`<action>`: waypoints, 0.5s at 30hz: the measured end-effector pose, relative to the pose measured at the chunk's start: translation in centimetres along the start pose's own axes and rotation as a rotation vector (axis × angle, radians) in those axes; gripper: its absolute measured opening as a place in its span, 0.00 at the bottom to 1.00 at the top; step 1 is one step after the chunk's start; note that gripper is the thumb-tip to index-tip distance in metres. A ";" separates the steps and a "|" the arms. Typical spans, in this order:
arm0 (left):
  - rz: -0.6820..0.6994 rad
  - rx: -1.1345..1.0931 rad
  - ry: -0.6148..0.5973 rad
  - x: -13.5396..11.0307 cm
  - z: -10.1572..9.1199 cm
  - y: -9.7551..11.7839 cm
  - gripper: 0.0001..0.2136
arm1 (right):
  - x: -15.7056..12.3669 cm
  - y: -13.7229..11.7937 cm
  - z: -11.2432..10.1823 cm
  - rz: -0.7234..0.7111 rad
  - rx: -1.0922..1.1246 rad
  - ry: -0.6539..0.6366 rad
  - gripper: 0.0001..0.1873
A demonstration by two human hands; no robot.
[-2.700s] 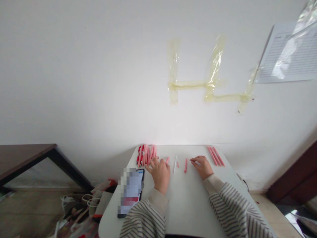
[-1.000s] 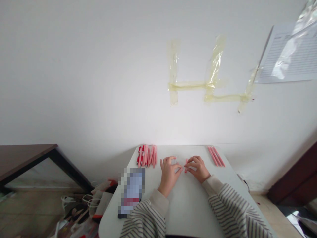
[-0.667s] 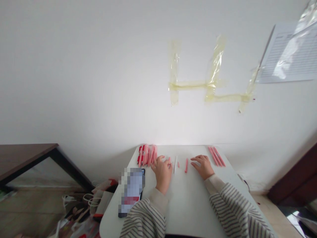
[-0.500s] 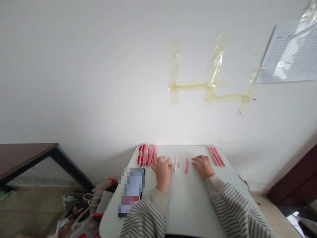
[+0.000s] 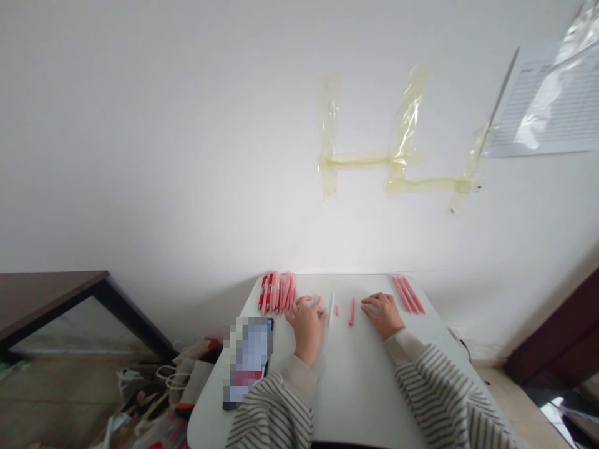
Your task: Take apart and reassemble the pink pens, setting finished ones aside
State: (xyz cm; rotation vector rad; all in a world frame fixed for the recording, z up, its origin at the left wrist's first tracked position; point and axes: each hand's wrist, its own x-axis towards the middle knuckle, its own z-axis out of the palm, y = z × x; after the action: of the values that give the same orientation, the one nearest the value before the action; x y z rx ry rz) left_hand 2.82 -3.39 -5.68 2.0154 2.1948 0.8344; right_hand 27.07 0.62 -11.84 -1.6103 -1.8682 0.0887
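Observation:
My left hand [image 5: 309, 329] rests on the white table with curved fingers apart, holding nothing I can make out. A short pink pen part [image 5: 320, 300] shows just beyond its fingertips, partly hidden by them. To the right of that hand lie a thin white pen refill [image 5: 332, 310], a tiny pink piece [image 5: 337, 310] and a pink pen barrel [image 5: 351, 312], spaced in a row. My right hand [image 5: 384, 315] lies open on the tabletop, its fingers pointing left, a little apart from the barrel. Several pink pens [image 5: 409, 294] lie side by side beyond it.
At the table's [image 5: 350, 386] back left is a bunch of pink and red pens [image 5: 278, 293]. A phone [image 5: 250, 362] with a blurred screen lies left of my left forearm. The wall [image 5: 210, 156] rises behind. Bags [image 5: 187, 380] crowd the floor near a dark table [image 5: 56, 287].

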 end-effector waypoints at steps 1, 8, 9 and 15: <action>-0.001 -0.003 0.003 0.0 0.0 0.0 0.04 | 0.0 0.0 0.0 -0.002 0.000 -0.001 0.14; 0.014 -0.013 0.038 0.1 0.6 -0.5 0.04 | 0.0 0.1 0.1 -0.004 0.007 0.003 0.13; 0.017 -0.011 0.042 0.1 0.6 -0.5 0.04 | 0.0 0.1 0.1 -0.002 0.009 0.002 0.13; 0.101 -0.011 0.100 0.4 0.3 -0.9 0.08 | 0.2 0.5 0.0 -0.019 0.033 -0.005 0.14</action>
State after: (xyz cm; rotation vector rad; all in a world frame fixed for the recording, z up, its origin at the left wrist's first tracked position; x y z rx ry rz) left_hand 2.01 -2.92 -6.18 2.1404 2.1472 0.9774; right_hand 27.53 0.92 -12.00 -1.5714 -1.8753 0.1147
